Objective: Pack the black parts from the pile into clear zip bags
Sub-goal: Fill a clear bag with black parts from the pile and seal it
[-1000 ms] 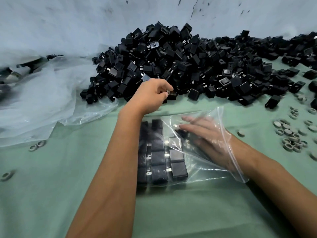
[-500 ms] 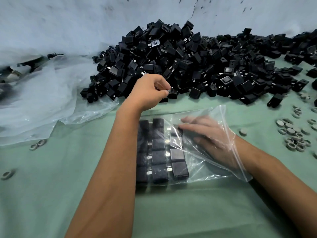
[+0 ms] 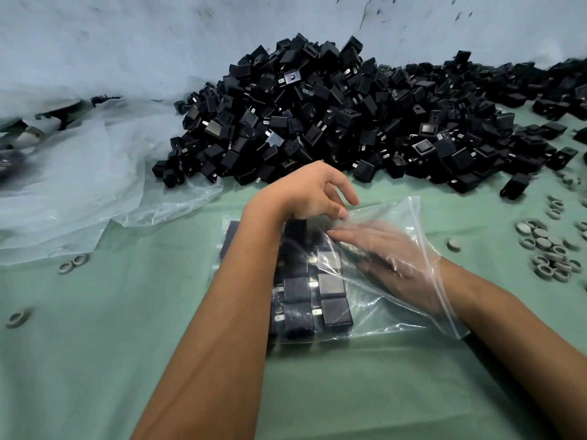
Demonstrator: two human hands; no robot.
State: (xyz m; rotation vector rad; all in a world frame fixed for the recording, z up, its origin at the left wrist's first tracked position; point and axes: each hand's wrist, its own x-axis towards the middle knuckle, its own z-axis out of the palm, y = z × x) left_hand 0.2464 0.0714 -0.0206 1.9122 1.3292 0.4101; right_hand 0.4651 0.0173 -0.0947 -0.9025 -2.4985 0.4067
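On the green worktop (image 3: 95, 360), in front of a large pile of black parts (image 3: 333, 122) heaped against the pale wall, a clear zip bag (image 3: 381, 315) lies flat with its open mouth towards the right. Inside it, black parts (image 3: 330, 284) with small metal tabs are laid in neat rows along the left of the bag, and the right portion is not yet filled. The right hand (image 3: 390, 255) is seen through the plastic, reached in through the mouth, its fingers extended and lying flat beside the top of the nearest row; whether anything is pressed beneath them cannot be told. The left hand (image 3: 311, 195) is held at the bag's far edge, between pile and bag, its fingers loosely curled with the tips down at the plastic; whether a part or the bag's edge is pinched cannot be made out, as the fingertips are blurred.

The step in hand is judged to be the filling of the current bag, one part being fed and seated in the rows. The next move would seem to call for a fresh part to be taken from the near edge of the pile, passed in at the mouth and set square against its neighbours with tabs aligned, the film being kept lifted meanwhile. Loose clear sheeting (image 3: 79, 192) lies at the left, and small grey rings (image 3: 552, 252) are scattered at the right, well apart from the bag.
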